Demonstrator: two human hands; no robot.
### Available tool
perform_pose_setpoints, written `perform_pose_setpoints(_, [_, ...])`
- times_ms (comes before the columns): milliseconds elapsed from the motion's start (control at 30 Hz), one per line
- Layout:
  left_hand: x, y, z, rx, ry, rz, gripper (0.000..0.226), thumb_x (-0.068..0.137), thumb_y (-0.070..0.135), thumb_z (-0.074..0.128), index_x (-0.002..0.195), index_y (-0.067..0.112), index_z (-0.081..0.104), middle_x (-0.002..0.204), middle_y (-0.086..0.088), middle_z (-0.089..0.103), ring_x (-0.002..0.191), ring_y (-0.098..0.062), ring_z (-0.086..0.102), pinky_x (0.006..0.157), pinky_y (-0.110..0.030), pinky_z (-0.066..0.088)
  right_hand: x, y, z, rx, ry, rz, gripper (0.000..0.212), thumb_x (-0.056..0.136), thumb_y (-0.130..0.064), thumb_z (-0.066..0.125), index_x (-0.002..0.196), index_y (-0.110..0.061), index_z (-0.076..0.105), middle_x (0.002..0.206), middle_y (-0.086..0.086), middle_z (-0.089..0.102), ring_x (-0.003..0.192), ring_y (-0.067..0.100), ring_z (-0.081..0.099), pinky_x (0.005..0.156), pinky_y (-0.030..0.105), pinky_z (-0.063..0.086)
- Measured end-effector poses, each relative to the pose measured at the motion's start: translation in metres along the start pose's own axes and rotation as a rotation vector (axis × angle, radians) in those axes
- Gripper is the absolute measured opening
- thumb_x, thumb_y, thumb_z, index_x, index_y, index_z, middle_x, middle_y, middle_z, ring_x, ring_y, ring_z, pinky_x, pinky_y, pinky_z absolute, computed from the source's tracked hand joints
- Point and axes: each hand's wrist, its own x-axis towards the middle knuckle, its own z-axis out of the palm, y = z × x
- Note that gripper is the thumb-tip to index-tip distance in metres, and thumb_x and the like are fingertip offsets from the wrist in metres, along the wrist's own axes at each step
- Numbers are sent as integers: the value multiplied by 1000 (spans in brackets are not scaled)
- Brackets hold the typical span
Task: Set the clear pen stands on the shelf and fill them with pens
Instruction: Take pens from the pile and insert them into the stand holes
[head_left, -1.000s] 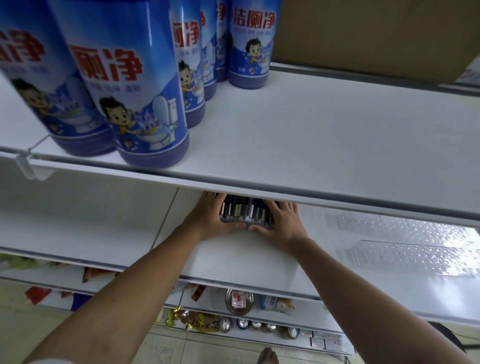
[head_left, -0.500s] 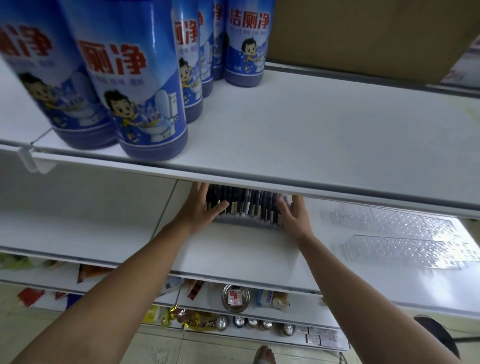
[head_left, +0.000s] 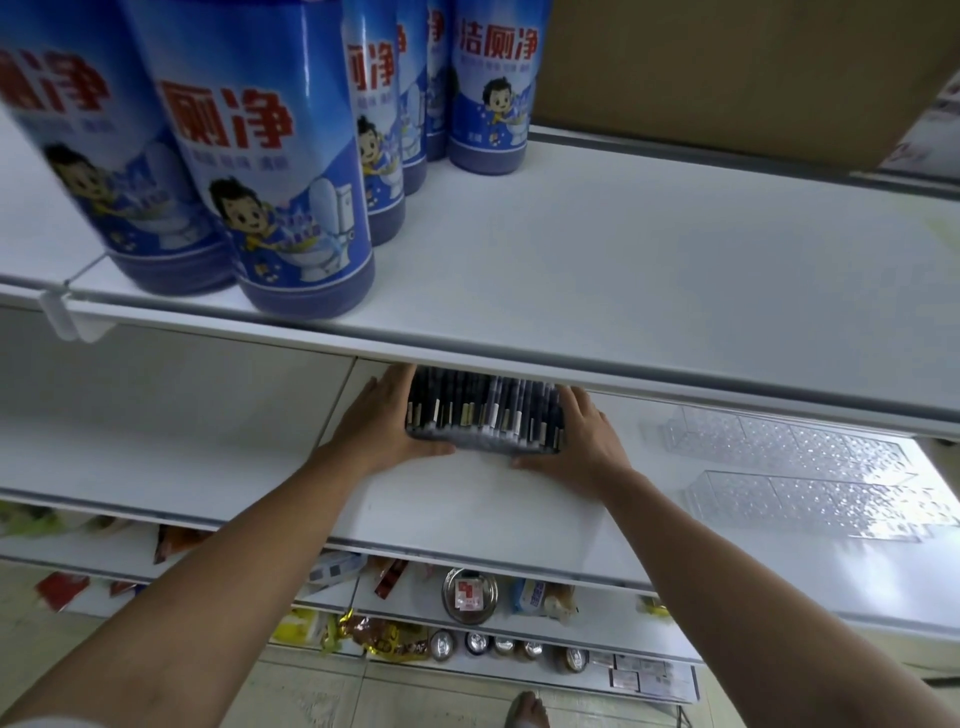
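Clear pen stand (head_left: 483, 442), packed with dark pens (head_left: 467, 410); head view: rear of middle shelf (head_left: 467, 509). Ends pressed between left hand (head_left: 382, 423) and right hand (head_left: 584, 441), fingers straight. Two empty stands (head_left: 779, 436) well right.

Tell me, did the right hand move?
Yes. The right hand slid right along the filled pen stand, toward the empty clear stands, from its front middle to its right end.

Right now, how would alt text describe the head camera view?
The left hand and right hand press the ends of a pen stand full of dark pens on a shelf. Two empty clear stands lie right of it. Blue bottles stand above.
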Motion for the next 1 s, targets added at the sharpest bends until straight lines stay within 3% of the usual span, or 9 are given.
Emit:
perform_pose_setpoints(100, [0,2,-1,3,-2,7,133,62,75,88,164,21,21,166,-3,34,147,-28,39,121,-47,35,4,1,0,-35,6,-33,138,47,-106,58,156,-28,27,153,5,45,136,30,48,115,48,44])
perform_pose_setpoints(367, [-5,5,-2,-27,0,-15,135,61,76,88,165,26,16,171,-1,28,153,-25,31,125,-52,29,4,3,7,-41,48,-91,121,58,-98,64,150,-26,32,141,5,50,128,29,49,113,45,43])
perform_pose_setpoints(533, [-4,8,-3,-9,11,-21,131,61,78,86,163,25,22,167,-1,34,151,-24,35,125,-51,29,4,1,8,-46,77,-102,112,65,-92,64,149,-24,35,136,9,52,127,31,50,113,44,42])
perform_pose_setpoints(733, [-5,8,-2,-7,19,-29,131,60,79,86,161,22,25,162,-1,40,145,-24,40,121,-51,34,8,6,11,61,28,-61,116,57,-93,70,147,-27,37,137,5,50,125,28,52,106,47,50])
perform_pose_setpoints(1000, [-4,8,-2,-11,27,-23,131,58,78,88,160,21,26,157,-2,44,143,-24,43,118,-52,38,9,-13,4,184,1,-110,109,57,-61,94,147,-24,43,142,8,52,130,28,54,105,44,52])
